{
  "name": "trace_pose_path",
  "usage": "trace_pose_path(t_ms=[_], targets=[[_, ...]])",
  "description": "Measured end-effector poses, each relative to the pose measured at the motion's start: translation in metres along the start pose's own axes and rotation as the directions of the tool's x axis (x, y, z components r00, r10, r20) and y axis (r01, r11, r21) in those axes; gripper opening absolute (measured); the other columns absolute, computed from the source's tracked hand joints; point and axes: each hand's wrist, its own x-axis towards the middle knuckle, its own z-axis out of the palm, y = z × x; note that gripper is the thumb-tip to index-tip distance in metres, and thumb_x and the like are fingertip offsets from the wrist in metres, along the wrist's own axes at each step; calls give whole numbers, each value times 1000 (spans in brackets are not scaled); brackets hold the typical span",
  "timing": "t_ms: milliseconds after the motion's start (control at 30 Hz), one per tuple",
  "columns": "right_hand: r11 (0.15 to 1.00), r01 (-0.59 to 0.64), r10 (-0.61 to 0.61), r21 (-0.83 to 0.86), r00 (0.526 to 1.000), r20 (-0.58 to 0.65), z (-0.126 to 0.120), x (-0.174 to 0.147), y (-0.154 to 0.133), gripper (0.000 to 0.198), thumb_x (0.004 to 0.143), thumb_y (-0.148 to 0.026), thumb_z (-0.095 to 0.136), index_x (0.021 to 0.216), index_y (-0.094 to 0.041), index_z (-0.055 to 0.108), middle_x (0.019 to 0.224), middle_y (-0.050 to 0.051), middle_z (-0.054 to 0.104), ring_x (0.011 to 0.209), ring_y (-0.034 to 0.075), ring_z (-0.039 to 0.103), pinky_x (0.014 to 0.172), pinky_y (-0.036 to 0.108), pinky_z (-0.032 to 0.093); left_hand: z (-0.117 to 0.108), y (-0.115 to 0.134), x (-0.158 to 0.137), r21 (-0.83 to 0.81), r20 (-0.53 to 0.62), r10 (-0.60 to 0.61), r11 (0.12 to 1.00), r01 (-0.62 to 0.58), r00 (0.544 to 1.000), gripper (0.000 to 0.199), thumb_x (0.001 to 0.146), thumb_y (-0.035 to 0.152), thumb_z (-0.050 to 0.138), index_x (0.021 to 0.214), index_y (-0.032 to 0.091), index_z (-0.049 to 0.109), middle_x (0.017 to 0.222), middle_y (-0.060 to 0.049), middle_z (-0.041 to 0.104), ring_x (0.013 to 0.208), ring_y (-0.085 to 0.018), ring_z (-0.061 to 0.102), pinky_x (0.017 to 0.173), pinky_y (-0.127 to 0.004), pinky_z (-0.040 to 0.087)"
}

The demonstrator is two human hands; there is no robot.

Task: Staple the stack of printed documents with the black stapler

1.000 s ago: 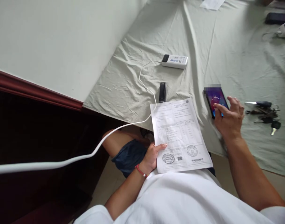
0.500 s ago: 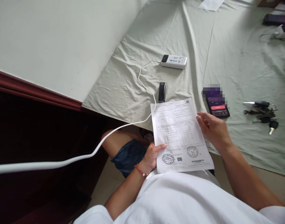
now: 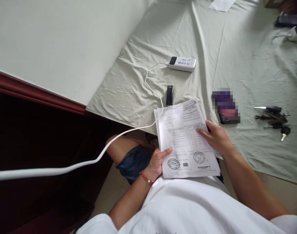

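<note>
From my remote seat I read the stack of papers as lying directly between the two hands, its long axis running from the white shirt up toward the table, the top end leaning a little to the left. Neither hand has any gap to cross: the left hand is on the left edge, low down beside the oval stamp, and the right hand is on the right edge, higher up, so the right is the nearer one to the top end. I see the left thumb laid flat across the printed face, with the other fingers tucked underneath, where I cannot count them; I judge the paper pinched between. On the right, the thumb presses over the margin while the forefinger lies along the edge, and the remaining fingers are mostly out of my sight. At the upper left a lower sheet peeks out, so the edges are not flush there. The white cable crosses that corner in my view; I cannot tell whether it touches. Just right of the right hand, the phone lies on the tablecloth, apart from the fingers.
</note>
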Motion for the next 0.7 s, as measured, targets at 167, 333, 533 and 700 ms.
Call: trace_pose_path(t_ms=[167, 333, 533, 700], targets=[[996, 11, -12, 93, 1000, 5, -1, 1, 2, 23, 88, -43, 58, 96, -23, 67, 95, 4, 75, 86, 22, 66, 71, 32, 48, -4, 3, 7, -17, -141, 125, 992, -129, 982, 41, 73, 34, 88, 104, 10, 77, 106, -15, 80, 109, -34, 74, 107, -46, 55], [998, 11, -10, 55, 1000, -21, -1, 2, 4, 25, 89, -47, 57, 93, -24, 65, 89, 3, 73, 79, 22, 64, 67, 31, 46, -3, 8, 6, 54, -86, 145, 989, -141, 986, 43, 66, 33, 93, 99, 10, 78, 96, -13, 81, 98, -32, 77, 101, -45, 58], [993, 5, -14, -121, 997, -75, -3, -1, 1, 23, 90, -43, 53, 90, -24, 67, 83, 3, 72, 76, 20, 63, 67, 30, 43, -1, 6, 5, 32, -128, 172, 985, -169, 977, 45, 64, 34, 95, 98, 10, 77, 94, -12, 81, 93, -30, 78, 97, -43, 58], [978, 3, -37, -207, 987, -158, -7, -4, 1, 26, 90, -42, 52, 87, -23, 70, 83, 4, 71, 68, 17, 57, 63, 29, 40, -4, 2, 8, -31, -170, 170, 984, -178, 971, 42, 65, 38, 92, 95, 12, 77, 94, -9, 81, 93, -28, 77, 88, -35, 60]])
